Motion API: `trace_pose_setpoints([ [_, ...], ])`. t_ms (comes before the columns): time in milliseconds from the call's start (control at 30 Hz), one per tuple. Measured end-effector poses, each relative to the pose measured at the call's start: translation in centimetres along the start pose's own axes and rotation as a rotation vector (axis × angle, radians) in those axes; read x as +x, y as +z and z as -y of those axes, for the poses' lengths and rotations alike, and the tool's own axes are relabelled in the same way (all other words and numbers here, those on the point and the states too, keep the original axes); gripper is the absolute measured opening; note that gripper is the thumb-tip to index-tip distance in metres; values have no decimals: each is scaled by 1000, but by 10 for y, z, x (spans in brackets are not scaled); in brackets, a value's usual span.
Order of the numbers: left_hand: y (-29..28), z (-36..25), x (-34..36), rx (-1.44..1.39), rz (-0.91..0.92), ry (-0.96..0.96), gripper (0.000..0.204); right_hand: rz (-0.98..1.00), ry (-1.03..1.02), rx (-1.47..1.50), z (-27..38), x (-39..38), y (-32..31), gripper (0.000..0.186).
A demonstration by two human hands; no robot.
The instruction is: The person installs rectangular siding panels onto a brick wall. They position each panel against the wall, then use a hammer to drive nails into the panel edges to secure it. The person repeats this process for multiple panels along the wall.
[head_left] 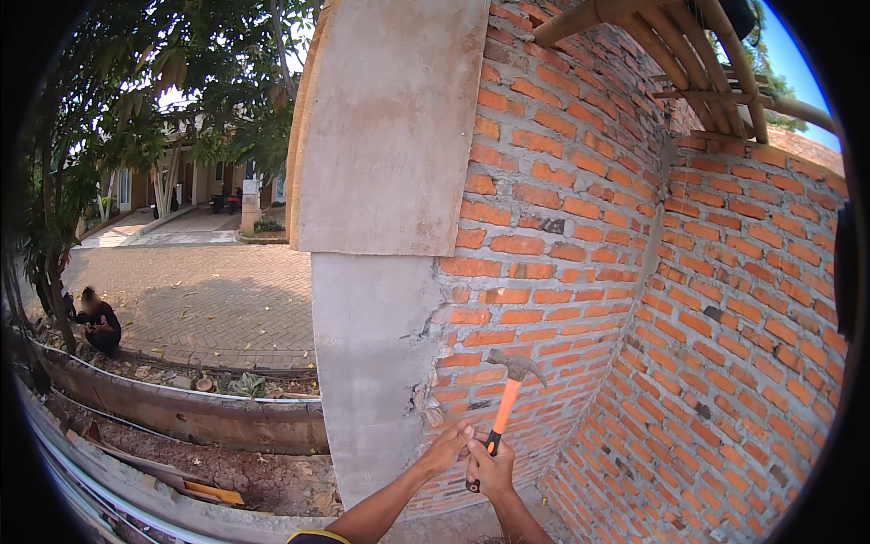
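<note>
In front of the brick wall (544, 299), my right hand (494, 471) is closed round the black grip of a claw hammer (508, 403). Its orange handle points upward and the metal head is at the top. My left hand (446, 451) meets the right one at the fingertips, its fingers pinched together. Whatever they hold, if anything, is too small to make out. Just beyond the left hand runs the ragged edge of grey plaster (367, 363) on the wall's corner. Above it, a flat board (390, 127) covers the upper part of the corner.
Bamboo scaffolding (698, 54) juts out overhead at the right. A second brick wall (725, 344) meets the first in an inner corner. Left of the plaster lie a low concrete kerb (199, 422), a soil trench and a paved road (199, 290). A person (100, 325) crouches by a tree.
</note>
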State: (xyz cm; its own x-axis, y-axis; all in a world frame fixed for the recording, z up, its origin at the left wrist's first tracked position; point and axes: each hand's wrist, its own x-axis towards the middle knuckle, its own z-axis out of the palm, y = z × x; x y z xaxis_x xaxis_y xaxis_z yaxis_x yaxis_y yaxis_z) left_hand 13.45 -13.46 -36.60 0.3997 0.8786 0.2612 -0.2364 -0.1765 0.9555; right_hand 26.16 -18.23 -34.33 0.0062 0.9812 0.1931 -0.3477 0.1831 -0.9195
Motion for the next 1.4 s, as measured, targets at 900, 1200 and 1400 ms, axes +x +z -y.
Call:
trace_pose_setpoints([
  [900,-7,-70,-15,561,238,119,19,-160,-151,-185,23,-21,-1,13],
  [1200,-62,-127,35,1005,329,365,14,-170,-138,-62,21,24,44,20],
  [1400,-97,-190,80,1159,11,751,13,-267,-154,-110,10,22,38,20],
])
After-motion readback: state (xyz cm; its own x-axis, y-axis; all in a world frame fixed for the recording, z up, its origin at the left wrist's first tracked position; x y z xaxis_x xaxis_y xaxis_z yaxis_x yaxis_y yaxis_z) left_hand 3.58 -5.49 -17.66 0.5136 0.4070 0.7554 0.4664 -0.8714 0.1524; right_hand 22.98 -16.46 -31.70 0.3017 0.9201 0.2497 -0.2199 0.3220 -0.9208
